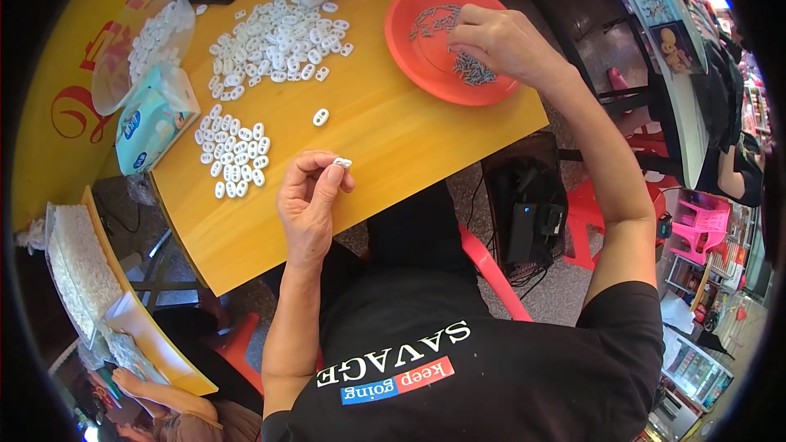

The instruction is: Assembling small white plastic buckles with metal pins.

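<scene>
Tabletop (385, 127) of yellow wood, seen from above, filling the upper middle of the view. Red round plate (409, 49) at its right side, holding a scatter of small grey metal pieces (473, 70). Clear plastic tub (123, 74) at the far left, partly filled with white parts; blue-green tissue pack (151, 119) just beside it. Large loose heap of white oval plastic pieces (278, 39) near the top, smaller neat cluster (233, 155) lower left, one stray piece (321, 117) between them.

Right hand (499, 41) resting over the plate, fingers curled down onto the grey metal pieces, apparently pinching some, though the grip itself hidden.

Left hand (307, 205) raised above the near table edge, thumb and forefinger closed on a single white piece (342, 163), other fingers loosely folded. Piece likely very light, stiff, smooth and easy to drop; best pinched across its narrow sides at the fingertips.
</scene>
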### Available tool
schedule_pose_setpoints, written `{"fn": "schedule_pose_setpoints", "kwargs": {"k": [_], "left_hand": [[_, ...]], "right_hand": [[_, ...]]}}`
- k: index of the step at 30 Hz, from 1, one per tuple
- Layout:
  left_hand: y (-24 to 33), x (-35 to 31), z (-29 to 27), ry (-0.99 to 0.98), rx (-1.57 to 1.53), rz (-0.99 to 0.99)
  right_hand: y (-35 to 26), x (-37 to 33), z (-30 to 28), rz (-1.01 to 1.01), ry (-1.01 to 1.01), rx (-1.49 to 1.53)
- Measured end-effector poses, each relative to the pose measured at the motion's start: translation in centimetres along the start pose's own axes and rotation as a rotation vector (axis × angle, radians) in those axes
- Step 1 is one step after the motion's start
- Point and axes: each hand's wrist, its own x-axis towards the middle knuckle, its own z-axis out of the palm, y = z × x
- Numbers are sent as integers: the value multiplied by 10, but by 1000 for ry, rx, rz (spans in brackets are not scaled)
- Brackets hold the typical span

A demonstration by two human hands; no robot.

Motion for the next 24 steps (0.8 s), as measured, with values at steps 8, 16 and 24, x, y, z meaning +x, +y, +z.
{"fn": "schedule_pose_setpoints", "kwargs": {"k": [8,16,24], "left_hand": [[0,-1,-2,-3,-14,-10],[2,-2,-2,0,2,2],[13,5,3,121,-193,-142]], "right_hand": [[4,4,8,-77,-49,-62],[-4,13,16,-72,-54,-65],[-45,19,11,450,247,459]]}}
